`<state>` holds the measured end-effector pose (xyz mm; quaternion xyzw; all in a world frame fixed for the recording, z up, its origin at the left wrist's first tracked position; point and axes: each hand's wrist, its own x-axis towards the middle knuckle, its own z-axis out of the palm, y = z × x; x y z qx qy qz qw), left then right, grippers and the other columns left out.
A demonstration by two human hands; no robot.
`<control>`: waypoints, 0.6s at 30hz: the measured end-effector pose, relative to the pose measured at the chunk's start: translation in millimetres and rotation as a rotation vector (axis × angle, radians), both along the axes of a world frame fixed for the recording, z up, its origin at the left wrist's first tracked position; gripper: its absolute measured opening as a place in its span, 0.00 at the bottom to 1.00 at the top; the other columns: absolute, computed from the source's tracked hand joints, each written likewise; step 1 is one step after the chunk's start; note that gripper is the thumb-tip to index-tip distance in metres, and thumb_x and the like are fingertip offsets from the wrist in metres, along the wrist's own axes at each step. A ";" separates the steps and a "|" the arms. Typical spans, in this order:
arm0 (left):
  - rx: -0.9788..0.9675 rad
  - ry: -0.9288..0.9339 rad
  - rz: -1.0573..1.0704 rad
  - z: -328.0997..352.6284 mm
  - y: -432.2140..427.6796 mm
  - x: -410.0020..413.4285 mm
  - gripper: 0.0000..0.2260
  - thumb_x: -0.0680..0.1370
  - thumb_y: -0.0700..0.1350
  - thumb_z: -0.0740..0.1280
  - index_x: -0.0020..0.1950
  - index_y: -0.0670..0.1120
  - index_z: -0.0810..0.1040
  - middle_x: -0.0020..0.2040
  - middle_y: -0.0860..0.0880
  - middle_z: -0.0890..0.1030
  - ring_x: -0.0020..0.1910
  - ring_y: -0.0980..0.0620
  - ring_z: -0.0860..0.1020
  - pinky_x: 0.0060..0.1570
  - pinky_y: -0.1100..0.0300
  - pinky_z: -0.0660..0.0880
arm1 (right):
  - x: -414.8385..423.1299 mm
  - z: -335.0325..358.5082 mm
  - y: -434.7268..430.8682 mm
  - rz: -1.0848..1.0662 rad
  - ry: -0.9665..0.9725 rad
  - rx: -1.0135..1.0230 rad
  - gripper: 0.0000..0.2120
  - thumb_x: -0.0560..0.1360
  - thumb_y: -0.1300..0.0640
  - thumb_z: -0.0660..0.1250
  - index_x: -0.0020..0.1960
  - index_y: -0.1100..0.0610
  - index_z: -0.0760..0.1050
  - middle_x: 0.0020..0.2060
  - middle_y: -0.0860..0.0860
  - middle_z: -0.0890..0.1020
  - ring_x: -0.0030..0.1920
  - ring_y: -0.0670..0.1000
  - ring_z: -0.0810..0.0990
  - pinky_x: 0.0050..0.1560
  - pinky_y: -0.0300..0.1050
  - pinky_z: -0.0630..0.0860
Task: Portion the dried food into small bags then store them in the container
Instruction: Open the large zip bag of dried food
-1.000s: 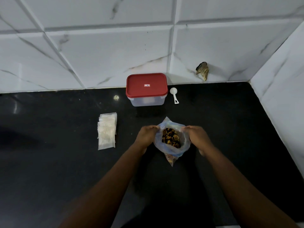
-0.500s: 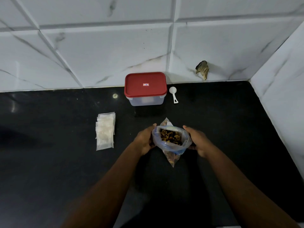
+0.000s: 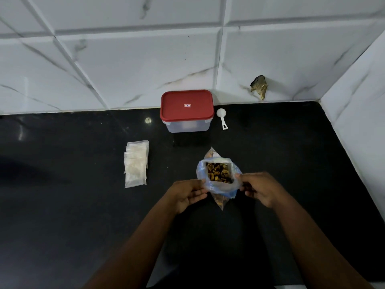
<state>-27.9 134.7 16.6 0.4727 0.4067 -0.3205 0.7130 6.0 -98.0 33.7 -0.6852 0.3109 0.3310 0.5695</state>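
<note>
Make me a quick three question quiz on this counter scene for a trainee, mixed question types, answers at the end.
1. True or false: the red lid is off the container.
2. Which item lies on the counter just right of the container? A) a white scoop B) a knife C) a cup
3. Fill the gap: the stack of small bags lies to the ____ of the open food bag, whose rim the left hand and right hand hold.

Key: 1 false, the lid is on; 2 A; 3 left.
</note>
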 end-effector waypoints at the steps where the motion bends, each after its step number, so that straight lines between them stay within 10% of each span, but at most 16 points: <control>1: -0.065 0.028 0.042 -0.2 0.6 -1.0 0.14 0.79 0.39 0.72 0.63 0.39 0.79 0.51 0.40 0.87 0.47 0.47 0.87 0.40 0.55 0.84 | -1.2 1.4 -0.6 -0.048 0.036 0.080 0.08 0.76 0.59 0.73 0.53 0.62 0.82 0.44 0.57 0.84 0.40 0.50 0.79 0.38 0.41 0.76; 10: -0.414 0.042 0.393 2.9 -3.2 -7.3 0.09 0.82 0.40 0.65 0.59 0.39 0.82 0.51 0.38 0.85 0.54 0.44 0.83 0.57 0.48 0.80 | -12.0 -12.7 -6.1 -0.550 0.262 0.611 0.12 0.74 0.66 0.67 0.57 0.64 0.79 0.52 0.62 0.85 0.55 0.58 0.84 0.44 0.53 0.86; 18: -0.409 0.083 0.603 -3.0 -27.4 -4.0 0.12 0.85 0.40 0.58 0.59 0.36 0.80 0.55 0.34 0.83 0.56 0.40 0.82 0.57 0.49 0.79 | -12.0 -16.9 9.4 -0.797 0.320 0.665 0.11 0.84 0.63 0.56 0.57 0.66 0.76 0.52 0.63 0.81 0.59 0.59 0.80 0.63 0.53 0.73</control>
